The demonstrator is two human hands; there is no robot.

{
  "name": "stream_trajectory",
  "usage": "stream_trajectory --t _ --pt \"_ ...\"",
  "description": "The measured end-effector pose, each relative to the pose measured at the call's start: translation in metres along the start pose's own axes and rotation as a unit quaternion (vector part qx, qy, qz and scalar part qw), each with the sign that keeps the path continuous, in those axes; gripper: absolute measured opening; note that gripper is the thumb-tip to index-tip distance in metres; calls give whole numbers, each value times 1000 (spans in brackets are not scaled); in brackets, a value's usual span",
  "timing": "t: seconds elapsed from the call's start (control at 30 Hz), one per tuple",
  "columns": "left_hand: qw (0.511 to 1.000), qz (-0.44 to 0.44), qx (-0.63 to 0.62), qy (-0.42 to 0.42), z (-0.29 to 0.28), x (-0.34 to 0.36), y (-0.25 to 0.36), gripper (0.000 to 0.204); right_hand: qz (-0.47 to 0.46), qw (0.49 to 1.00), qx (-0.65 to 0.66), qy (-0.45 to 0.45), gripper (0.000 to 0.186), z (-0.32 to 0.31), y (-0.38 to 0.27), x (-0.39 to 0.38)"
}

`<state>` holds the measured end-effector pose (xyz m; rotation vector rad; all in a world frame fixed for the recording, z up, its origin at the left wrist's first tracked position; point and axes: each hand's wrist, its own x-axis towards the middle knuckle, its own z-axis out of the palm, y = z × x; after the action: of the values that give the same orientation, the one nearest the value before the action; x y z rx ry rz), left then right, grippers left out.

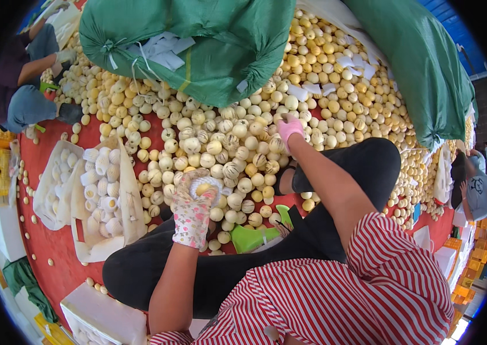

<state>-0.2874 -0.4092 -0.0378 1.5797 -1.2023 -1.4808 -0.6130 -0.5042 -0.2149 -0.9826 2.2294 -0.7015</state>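
My left hand (193,215), in a white glove with a floral pattern, is closed round a small yellow melon (202,188) in a white foam net sleeve (216,194). My right hand (292,130), gloved in pink, reaches out over the heap of melons (220,138) and rests among them. Its fingers point away from me and are partly hidden, so what they grip does not show. Many melons in the heap are pale yellow, some with dark stripes. A bright green object (252,237) lies between my legs.
Sleeved melons fill a white bag (134,195) at left, beside another bag (51,198). A big green sack (220,34) holds white foam sleeves (166,50); another green sack (410,63) stands right. A white foam box (102,313) sits lower left. Other people (25,92) are at both sides.
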Motion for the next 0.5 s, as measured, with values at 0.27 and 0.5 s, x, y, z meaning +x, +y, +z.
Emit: stream_trajectory --t 0.27,0.5 --pt "997 8 76 -8 7 15 -3 35 154 943 -284 -73 59 22 -22 43" --pt "982 54 182 -3 7 32 -18 36 242 945 -219 -14 71 61 -35 36"
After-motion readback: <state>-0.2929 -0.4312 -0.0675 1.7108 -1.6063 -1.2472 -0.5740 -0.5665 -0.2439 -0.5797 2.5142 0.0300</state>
